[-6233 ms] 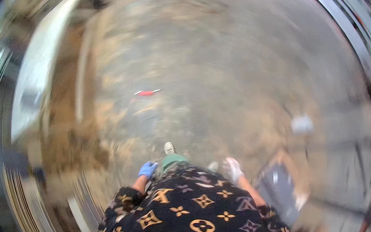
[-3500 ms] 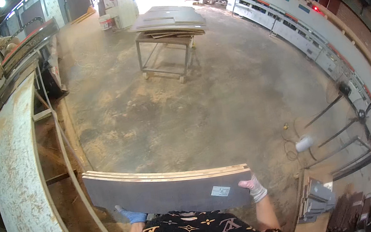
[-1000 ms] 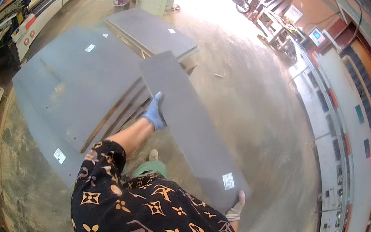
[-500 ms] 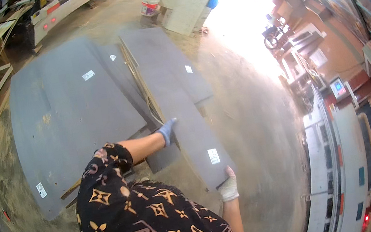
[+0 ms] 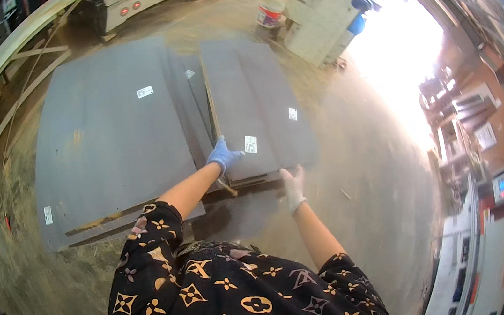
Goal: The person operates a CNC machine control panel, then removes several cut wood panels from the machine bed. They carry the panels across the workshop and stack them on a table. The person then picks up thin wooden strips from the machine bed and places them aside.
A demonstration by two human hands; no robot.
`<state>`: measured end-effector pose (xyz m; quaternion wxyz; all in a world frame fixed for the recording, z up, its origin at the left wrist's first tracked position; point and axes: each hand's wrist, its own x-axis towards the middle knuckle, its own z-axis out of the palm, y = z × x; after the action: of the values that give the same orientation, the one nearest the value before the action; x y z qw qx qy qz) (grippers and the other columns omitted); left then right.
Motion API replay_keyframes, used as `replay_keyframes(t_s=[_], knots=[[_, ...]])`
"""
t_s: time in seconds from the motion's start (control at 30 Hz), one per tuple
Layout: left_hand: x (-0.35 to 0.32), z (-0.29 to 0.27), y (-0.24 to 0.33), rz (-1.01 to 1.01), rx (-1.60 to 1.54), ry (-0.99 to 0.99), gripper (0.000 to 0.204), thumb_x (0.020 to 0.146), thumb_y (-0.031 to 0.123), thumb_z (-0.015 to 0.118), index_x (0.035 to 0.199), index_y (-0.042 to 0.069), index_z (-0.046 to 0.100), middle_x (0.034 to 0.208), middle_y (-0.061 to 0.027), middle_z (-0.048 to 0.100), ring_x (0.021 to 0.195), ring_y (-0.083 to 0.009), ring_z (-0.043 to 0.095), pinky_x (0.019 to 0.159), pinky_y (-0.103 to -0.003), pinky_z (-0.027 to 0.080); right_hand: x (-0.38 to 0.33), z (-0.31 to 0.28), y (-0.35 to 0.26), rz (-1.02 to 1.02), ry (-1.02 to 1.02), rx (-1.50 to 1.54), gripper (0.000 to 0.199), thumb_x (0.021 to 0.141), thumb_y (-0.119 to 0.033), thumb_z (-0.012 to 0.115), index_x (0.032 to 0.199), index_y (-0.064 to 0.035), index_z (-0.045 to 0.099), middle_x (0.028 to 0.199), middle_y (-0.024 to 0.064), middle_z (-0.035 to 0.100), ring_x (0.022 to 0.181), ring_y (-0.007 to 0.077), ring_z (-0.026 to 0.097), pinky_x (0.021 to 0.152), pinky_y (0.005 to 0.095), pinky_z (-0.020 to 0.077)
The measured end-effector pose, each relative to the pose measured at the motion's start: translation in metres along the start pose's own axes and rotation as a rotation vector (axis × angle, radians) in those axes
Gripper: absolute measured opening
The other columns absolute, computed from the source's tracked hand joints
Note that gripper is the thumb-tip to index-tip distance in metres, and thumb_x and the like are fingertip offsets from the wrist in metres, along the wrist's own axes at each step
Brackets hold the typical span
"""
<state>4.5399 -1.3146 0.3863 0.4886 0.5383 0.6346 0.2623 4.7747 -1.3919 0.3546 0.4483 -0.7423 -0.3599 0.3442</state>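
A long grey panel with white labels lies on top of other grey panels in the right-hand stack. My left hand, in a blue glove, rests against its near left corner with the fingers spread over the edge. At the stack's near edge is my right hand in a white glove, its fingers apart and their tips at the panel's edge. The undersides of both hands are hidden. To the left lies a wider grey panel on a low stack, with worn, splintered near edges.
A white bucket stands beyond the stack, beside a pale box-like cabinet. Long boards lean at the far left. A long white machine with a small screen runs along the right. Bright light fills the doorway.
The narrow panel has slid away from me and straightened over the stack beneath it. Both hands have moved forward with its near end, and the view has turned.
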Motion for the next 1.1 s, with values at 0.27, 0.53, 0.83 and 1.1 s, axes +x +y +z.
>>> replay_keyframes(t_s=[0.27, 0.53, 0.83, 1.1], knots=[[-0.005, 0.036, -0.006, -0.060, 0.120, 0.219, 0.090, 0.066, 0.032, 0.071, 0.136, 0.004, 0.021, 0.139, -0.0222, 0.023, 0.128, -0.0332, 0.027, 0.104, -0.036, 0.026, 0.064, 0.032, -0.051, -0.144, -0.513, -0.277, 0.054, 0.079, -0.023, 0.062, 0.121, 0.0042, 0.043, 0.113, 0.0141, 0.054, 0.106, 0.0194, 0.049, 0.090, 0.0281, 0.0375], [-0.062, 0.113, 0.009, 0.169, 0.751, 0.142, 0.086, 0.070, 0.060, 0.054, 0.135, 0.010, 0.031, 0.143, -0.0235, 0.011, 0.132, -0.0422, 0.005, 0.106, -0.051, 0.000, 0.081, -0.071, 0.043, 0.049, -0.531, 0.276, 0.037, 0.085, -0.013, 0.052, 0.118, 0.0030, 0.046, 0.106, 0.0061, 0.054, 0.097, 0.0138, 0.049, 0.087, 0.0272, 0.0386], [-0.101, 0.141, -0.014, 0.531, 0.364, -0.023, 0.048, 0.078, 0.040, 0.055, 0.118, 0.014, 0.051, 0.125, -0.0145, 0.047, 0.116, -0.0302, 0.043, 0.098, -0.039, 0.032, 0.105, -0.162, 0.122, 0.070, -0.380, 0.417, 0.040, 0.081, -0.007, 0.056, 0.120, -0.0034, 0.047, 0.089, 0.0008, 0.053, 0.084, 0.0134, 0.052, 0.077, 0.0295, 0.0441], [-0.188, 0.098, -0.138, -0.152, 0.290, -0.173, 0.053, 0.078, 0.045, 0.051, 0.120, 0.012, 0.051, 0.120, -0.0122, 0.052, 0.111, -0.0298, 0.049, 0.093, -0.038, 0.038, 0.189, -0.088, 0.013, -0.452, -0.325, -0.256, 0.040, 0.078, 0.000, 0.053, 0.118, 0.0019, 0.047, 0.109, 0.0070, 0.052, 0.097, 0.0163, 0.049, 0.085, 0.0274, 0.0410]])
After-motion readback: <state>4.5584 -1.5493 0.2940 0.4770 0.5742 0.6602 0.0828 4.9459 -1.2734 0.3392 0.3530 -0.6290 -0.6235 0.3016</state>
